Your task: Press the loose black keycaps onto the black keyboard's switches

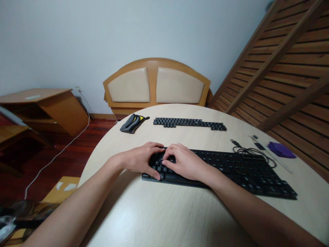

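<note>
The black keyboard (pixel 221 163) lies on the near half of the table (pixel 185 212), a long, thin slab with small pale marks dotted over most of its dark face and raised, blocky keys at its left end. The left hand (pixel 138 158) spans that end, thumb spread from fingers, touching near and far edges. The right hand (pixel 186 162) curls over the keys beside it, thumb and forefinger tips close together; whether a key is pinched between them cannot be told, and its other fingers are folded largely out of sight.

Beyond, glossy black keycaps (pixel 185 122) stand in tight rows, near a soft grey-and-black pouch (pixel 131 124) with yellow trim. A coiled cable (pixel 253 151) and a crumpled purple cloth (pixel 281 150) sit to the right; small dark pieces by the cable are hard to identify. The pale, fine-grained tabletop curves out of frame, and both forearms are cut off below.
</note>
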`<state>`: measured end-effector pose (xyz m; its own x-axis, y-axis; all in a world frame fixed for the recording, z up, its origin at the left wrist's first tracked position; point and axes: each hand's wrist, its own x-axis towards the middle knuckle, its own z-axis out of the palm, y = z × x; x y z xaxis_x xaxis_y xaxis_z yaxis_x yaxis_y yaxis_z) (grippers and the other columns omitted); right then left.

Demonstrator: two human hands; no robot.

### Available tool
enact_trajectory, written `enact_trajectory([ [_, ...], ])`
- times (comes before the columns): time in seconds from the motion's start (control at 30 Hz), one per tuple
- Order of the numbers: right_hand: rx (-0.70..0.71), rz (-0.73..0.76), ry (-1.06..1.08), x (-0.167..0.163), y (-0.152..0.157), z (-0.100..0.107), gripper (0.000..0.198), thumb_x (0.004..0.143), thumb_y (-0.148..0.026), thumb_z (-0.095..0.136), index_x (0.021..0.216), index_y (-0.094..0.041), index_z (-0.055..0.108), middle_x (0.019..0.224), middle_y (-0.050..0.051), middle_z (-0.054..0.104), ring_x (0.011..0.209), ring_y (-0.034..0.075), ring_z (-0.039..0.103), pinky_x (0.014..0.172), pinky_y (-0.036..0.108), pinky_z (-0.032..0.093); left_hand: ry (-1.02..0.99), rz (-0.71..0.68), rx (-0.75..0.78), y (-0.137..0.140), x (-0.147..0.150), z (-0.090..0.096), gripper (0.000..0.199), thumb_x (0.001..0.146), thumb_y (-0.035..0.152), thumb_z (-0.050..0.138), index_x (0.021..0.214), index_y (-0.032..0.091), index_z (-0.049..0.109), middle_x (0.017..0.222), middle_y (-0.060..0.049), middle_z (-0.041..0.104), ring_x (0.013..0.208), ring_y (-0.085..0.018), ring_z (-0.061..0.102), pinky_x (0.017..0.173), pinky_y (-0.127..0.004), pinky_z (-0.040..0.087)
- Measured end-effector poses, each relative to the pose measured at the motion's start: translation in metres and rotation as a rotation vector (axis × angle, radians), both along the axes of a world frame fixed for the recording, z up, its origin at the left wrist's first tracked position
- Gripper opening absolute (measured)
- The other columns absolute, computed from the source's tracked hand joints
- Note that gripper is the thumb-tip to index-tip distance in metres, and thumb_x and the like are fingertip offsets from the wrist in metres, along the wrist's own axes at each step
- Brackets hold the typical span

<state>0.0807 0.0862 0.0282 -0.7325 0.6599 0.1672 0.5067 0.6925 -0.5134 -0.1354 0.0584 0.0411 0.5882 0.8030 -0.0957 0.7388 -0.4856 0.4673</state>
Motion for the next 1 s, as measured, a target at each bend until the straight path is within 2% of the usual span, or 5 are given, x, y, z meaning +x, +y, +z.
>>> enact_trajectory([
  [0.5,0.124,-0.108,-0.228,-0.011,-0.022,0.017,0.014,0.089,-0.027,0.067,0.095,-0.018,0.075,0.102,0.009,0.075,0.103,0.028,0.067,0.094,0.040,0.047,0.003,-0.013,-0.004,0.001,-0.001,-0.001,0.086,0.066,0.056,0.086,0.136,0.014,0.056,0.149,-0.020,0.044,0.139,-0.037,0.040,0.116,-0.049,0.033],
  [0.83,0.048,-0.159,-0.248,-0.014,-0.027,0.021,0.016,0.090,-0.026,0.066,0.101,-0.020,0.076,0.108,0.007,0.075,0.106,0.026,0.068,0.091,0.036,0.050,0.015,-0.010,-0.011,0.002,-0.001,0.000,0.087,0.067,0.058,0.084,0.136,0.015,0.056,0.150,-0.018,0.043,0.140,-0.036,0.039,0.117,-0.048,0.033],
  [1.0,0.073,-0.158,-0.287,-0.018,-0.030,0.020,0.017,0.092,-0.024,0.063,0.102,-0.017,0.075,0.108,0.010,0.074,0.106,0.026,0.067,0.092,0.035,0.050,0.003,-0.014,-0.015,0.001,-0.001,-0.001,0.087,0.067,0.057,0.084,0.137,0.014,0.055,0.150,-0.019,0.043,0.140,-0.036,0.039,0.117,-0.048,0.033],
])
